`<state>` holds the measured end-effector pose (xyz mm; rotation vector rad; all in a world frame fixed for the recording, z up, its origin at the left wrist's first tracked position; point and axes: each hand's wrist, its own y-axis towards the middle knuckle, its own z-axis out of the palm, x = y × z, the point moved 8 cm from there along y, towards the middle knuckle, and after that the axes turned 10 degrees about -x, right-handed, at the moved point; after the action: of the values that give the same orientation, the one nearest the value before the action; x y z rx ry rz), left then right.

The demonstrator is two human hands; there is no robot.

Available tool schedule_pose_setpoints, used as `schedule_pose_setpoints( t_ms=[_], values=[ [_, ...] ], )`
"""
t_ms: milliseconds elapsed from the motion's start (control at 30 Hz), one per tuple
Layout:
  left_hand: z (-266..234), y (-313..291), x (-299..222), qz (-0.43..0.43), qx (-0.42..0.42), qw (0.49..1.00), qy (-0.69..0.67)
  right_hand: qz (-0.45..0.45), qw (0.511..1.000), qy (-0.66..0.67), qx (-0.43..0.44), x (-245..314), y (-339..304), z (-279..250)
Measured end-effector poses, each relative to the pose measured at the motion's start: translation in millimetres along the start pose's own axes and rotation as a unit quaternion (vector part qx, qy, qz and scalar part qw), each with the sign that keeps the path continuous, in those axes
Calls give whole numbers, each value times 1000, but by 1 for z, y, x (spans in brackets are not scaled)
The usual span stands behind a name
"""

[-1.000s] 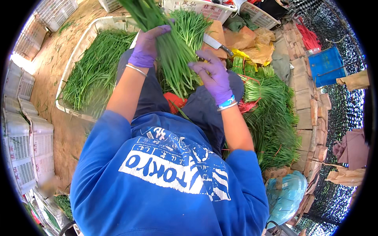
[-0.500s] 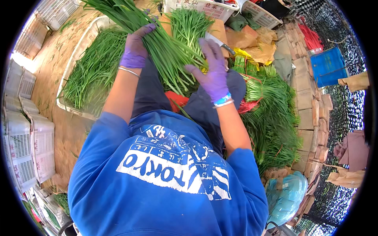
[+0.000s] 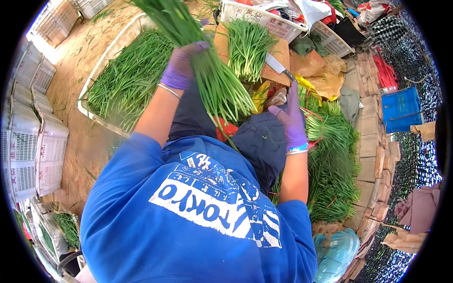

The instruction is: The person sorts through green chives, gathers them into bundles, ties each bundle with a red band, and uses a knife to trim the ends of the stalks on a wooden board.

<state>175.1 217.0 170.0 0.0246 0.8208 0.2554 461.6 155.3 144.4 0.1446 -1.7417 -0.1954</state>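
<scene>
My left hand (image 3: 181, 65), in a purple glove, is closed around a large bunch of garlic chives (image 3: 219, 82). The bunch slants over my lap, its pale stem ends toward my right knee and its leaves running off the top of the view. My right hand (image 3: 291, 120), also gloved in purple, is raised apart from the bunch with its fingers stretched out and nothing held. Just beyond its fingertips lies a knife (image 3: 279, 67) with a broad blade and dark handle, on a brown board (image 3: 281, 51). More cut chives (image 3: 250, 47) rest on that board.
Loose chives fill a white crate (image 3: 85, 96) at my left. Tied chive bundles (image 3: 330, 160) are heaped at my right beside a brick edge (image 3: 368, 137). A loaded white crate (image 3: 262, 19) stands beyond the board, and stacked crates (image 3: 49, 155) are at far left. A blue bag (image 3: 401, 111) hangs at right.
My right hand has drawn away from the chives' stem ends toward the right. My left hand still grips the bunch, now held steeper. The whole view has shifted slightly.
</scene>
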Motion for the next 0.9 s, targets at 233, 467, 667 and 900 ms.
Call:
schedule_pose_setpoints(
  t_ms=[233,467,667,900],
  values=[
    [47,-10,32,-99,90,990,-47,289,820,364,333,-15,-57,126],
    [10,17,91,-174,36,974,138,390,663,577,274,-7,-90,167],
    [24,-2,106,-179,67,975,109,458,543,615,342,-20,-110,172],
    [40,-9,87,-106,93,977,162,460,711,486,216,-31,-113,153]
  ],
)
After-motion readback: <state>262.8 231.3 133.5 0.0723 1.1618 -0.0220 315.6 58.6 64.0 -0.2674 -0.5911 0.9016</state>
